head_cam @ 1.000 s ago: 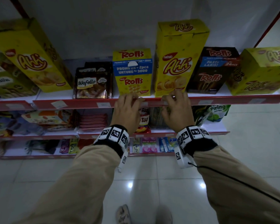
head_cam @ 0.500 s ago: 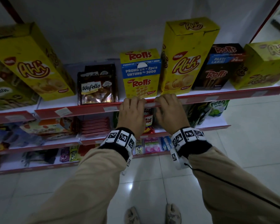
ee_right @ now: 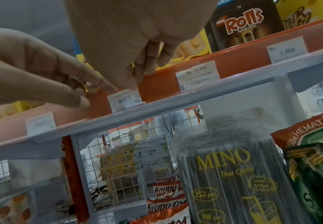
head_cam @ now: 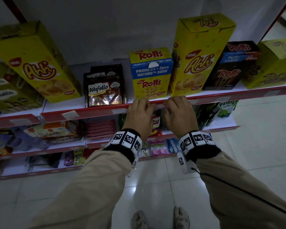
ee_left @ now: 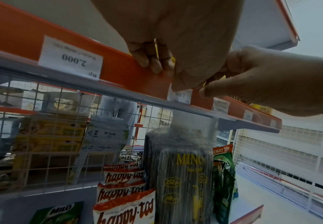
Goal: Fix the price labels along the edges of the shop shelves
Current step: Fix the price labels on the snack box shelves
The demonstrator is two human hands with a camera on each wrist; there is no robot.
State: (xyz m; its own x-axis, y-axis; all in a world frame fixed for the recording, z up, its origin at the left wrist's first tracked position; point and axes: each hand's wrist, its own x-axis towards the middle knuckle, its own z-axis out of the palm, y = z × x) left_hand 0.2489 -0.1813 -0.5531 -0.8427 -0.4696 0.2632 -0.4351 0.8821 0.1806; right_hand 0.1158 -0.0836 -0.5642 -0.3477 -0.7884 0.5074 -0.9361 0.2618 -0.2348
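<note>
1. Both at one spot: left hand [head_cam: 139, 116] and right hand [head_cam: 180, 115] sit side by side on the red shelf strip [head_cam: 92, 112], just below the yellow Roll's box [head_cam: 151, 75].
2. Left's fingers hook over the strip and pinch the upside-down 1.500 price label [ee_right: 125, 100] at its top.
3. Right pinches that label's top edge too.

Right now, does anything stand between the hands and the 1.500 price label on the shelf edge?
Nothing visible does. The left hand and the right hand both touch the top of the 1.500 price label in the red shelf strip.
</note>
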